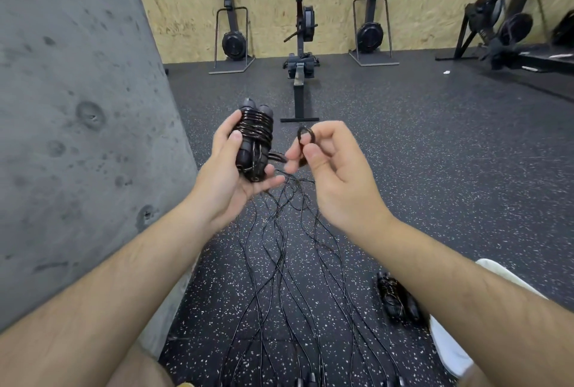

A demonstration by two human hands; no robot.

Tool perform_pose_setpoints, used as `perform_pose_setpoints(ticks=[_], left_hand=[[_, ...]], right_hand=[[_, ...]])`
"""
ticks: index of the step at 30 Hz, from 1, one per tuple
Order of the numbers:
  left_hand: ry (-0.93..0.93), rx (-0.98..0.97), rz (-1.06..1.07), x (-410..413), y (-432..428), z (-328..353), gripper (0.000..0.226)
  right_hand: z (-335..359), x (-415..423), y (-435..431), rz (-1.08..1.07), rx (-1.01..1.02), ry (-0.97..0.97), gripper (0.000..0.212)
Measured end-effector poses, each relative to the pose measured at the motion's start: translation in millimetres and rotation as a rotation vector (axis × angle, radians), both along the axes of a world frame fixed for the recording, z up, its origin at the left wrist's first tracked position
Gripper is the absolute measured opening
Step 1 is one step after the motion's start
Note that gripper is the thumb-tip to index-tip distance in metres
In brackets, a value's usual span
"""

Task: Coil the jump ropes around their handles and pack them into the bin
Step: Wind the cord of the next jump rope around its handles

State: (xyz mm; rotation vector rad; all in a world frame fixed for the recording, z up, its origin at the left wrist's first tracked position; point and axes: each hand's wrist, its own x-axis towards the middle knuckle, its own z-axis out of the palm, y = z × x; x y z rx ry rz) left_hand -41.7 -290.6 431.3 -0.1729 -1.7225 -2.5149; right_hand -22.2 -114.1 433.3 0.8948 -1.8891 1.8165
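Observation:
My left hand [228,181] grips a black jump rope bundle [254,138], two handles side by side with the cord wound tightly around them. My right hand [329,166] pinches the last small loop of that cord [306,137] between thumb and fingers, just right of the bundle. Several loose black jump rope cords [279,262] trail across the speckled floor below my hands toward me. Another coiled bundle [396,298] lies on the floor by my right forearm. No bin shows in this view.
A grey concrete wall [71,107] rises close on my left. A rowing machine [299,76] stands straight ahead, with ski machines [233,38] against the wooden back wall. My white shoe [447,349] rests at the lower right.

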Motion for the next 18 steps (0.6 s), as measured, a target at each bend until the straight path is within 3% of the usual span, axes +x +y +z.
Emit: perform_pose_setpoints(ticks=[2, 5, 11, 18], left_hand=[[0.002, -0.007, -0.031, 2, 0, 0, 0.033], [-0.007, -0.096, -0.078, 5, 3, -4, 0.034], [-0.02, -0.244, -0.039, 6, 4, -4, 0.035], [-0.005, -0.159, 0.006, 8, 10, -1, 0.035]], right_hand=[[2, 0, 1, -0.007, 0.074, 0.01, 0.011], [1, -2, 2, -0.048, 0.155, 0.003, 0.025], [2, -3, 7, -0.252, 0.458, 0.146, 0.024], [7, 2, 3, -0.092, 0.536, 0.033, 0.047]])
